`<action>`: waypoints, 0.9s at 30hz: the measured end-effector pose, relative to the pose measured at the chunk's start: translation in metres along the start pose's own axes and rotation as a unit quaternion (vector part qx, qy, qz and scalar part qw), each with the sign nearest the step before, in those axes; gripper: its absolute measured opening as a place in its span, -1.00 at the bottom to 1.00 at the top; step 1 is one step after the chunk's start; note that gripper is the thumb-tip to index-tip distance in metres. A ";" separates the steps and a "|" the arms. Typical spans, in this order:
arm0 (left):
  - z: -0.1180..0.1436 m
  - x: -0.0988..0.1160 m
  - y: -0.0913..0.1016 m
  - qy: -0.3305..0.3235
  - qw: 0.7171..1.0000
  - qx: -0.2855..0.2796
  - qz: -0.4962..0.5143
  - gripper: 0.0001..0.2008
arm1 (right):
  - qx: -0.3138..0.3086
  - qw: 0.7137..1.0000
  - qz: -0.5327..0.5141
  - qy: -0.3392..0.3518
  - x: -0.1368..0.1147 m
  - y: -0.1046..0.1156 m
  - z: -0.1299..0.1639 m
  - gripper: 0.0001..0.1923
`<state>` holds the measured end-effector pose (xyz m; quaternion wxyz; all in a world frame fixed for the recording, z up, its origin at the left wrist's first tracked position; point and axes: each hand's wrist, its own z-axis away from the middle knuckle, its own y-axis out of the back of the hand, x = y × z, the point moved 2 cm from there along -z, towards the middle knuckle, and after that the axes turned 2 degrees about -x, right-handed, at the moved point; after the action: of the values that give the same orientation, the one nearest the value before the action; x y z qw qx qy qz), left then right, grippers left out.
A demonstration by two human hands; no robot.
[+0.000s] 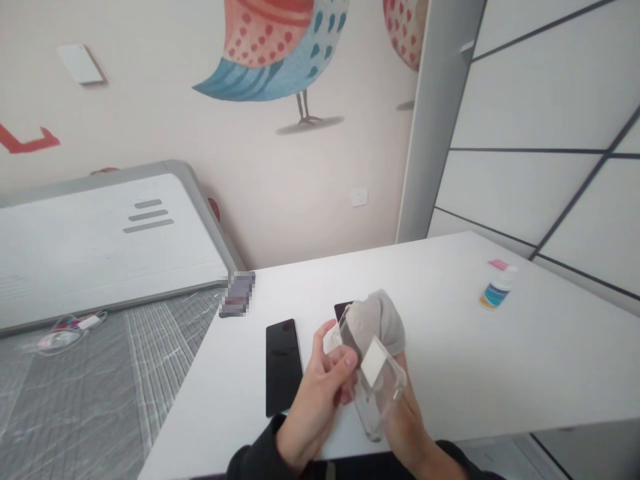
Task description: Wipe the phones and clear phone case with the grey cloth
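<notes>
My left hand (333, 373) pinches the left edge of a clear phone case (370, 417) between thumb and fingers. The case is tilted above the table, and a pale diamond-shaped patch (374, 361) shows on it. Behind the case is my right hand (407, 413), with a light grey cloth (385, 320) bunched over its fingers. The cloth lies against the upper part of the case. Its folds hide the right fingertips. A black phone (283, 367) lies flat to the left of my left hand. Another dark flat thing (343, 309) is partly covered by the cloth and the case.
A white table (450, 373) stands beneath my hands. On its right side are a white bottle (495, 292) with a coloured label and a small pink piece (499, 264). A blurred-out flat object (239, 293) lies at the far left corner, beside a bed headboard (100, 253).
</notes>
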<state>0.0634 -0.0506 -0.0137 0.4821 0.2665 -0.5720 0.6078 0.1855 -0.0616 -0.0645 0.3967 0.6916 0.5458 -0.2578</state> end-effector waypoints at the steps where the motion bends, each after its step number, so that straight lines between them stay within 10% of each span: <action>1: -0.001 0.000 0.001 0.002 0.999 0.015 0.034 -0.15 | 0.041 0.999 -0.027 -0.019 0.002 0.005 0.003 -0.31; 5: -0.001 0.010 0.006 0.012 0.990 0.042 0.132 -0.12 | 0.107 0.994 -0.004 0.000 -0.004 0.037 0.012 -0.36; 12: -0.001 0.019 0.007 0.008 0.978 0.074 0.195 -0.27 | -0.235 0.918 0.226 0.225 -0.035 0.046 -0.003 -0.35; 19: 0.008 -0.007 -0.021 0.059 0.967 -0.052 0.241 -0.28 | -0.175 0.928 0.286 0.160 -0.030 0.009 0.001 -0.07; 24: 0.005 -0.001 -0.021 0.047 0.962 0.005 0.270 -0.40 | -0.187 0.917 0.286 0.208 -0.029 -0.003 0.007 -0.36; 27: 0.006 -0.014 -0.024 0.038 0.957 0.028 0.286 -0.41 | -0.220 0.916 0.287 0.177 -0.026 0.000 0.006 -0.19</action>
<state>0.0890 -0.0629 -0.0146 0.3016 0.0820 -0.5880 0.7460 0.1789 -0.0807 -0.0477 0.4923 0.7482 0.4284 0.1200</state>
